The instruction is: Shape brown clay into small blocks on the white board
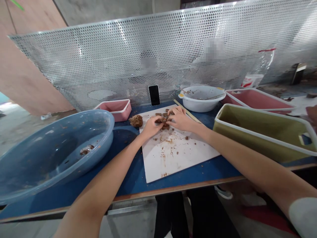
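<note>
Brown clay-like pieces (165, 126), some shaped like short blocks, lie grouped near the far part of a white board (173, 162). The fingers of my left hand (151, 127) are bent and pinch at the left side of this group. From the right, my right hand (182, 119) presses its curled fingers on the same pieces, close to my left fingertips. Exactly which piece each hand grips is partly hidden by the fingers. Crumbs and brown smears are scattered over the board. A rough brown lump (136, 121) sits at the board's left edge.
A large blue basin (99, 155) stands left, a small pink bin (122, 115) behind it. A phone (154, 95) leans on the perforated metal screen (104, 62). Beyond a stick (188, 113) are a white basin (200, 105), an olive bin (247, 140) and a pink bin (262, 100).
</note>
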Demonstrator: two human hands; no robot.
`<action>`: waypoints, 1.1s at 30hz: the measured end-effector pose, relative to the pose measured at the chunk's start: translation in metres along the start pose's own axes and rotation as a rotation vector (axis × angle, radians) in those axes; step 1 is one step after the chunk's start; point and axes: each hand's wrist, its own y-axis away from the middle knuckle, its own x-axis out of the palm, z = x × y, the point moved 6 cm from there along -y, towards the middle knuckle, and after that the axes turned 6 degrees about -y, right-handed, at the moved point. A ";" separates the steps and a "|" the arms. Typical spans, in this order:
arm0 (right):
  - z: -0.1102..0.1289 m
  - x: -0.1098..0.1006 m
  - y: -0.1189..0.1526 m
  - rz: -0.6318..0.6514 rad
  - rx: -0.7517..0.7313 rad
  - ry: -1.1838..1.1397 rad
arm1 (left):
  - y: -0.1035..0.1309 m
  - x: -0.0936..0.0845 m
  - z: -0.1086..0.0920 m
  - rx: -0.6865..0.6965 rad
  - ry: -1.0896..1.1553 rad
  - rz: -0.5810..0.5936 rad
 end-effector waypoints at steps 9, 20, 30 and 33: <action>-0.008 0.002 0.002 -0.043 0.019 -0.025 | -0.001 0.000 -0.002 0.013 0.015 0.004; -0.005 0.006 -0.001 0.041 0.025 -0.009 | -0.001 0.001 -0.001 0.021 -0.013 -0.011; 0.002 -0.005 0.007 -0.026 -0.011 0.006 | 0.000 0.000 -0.001 0.034 0.076 0.026; 0.000 -0.003 0.007 -0.044 -0.018 0.010 | 0.000 0.000 0.002 0.018 0.097 0.040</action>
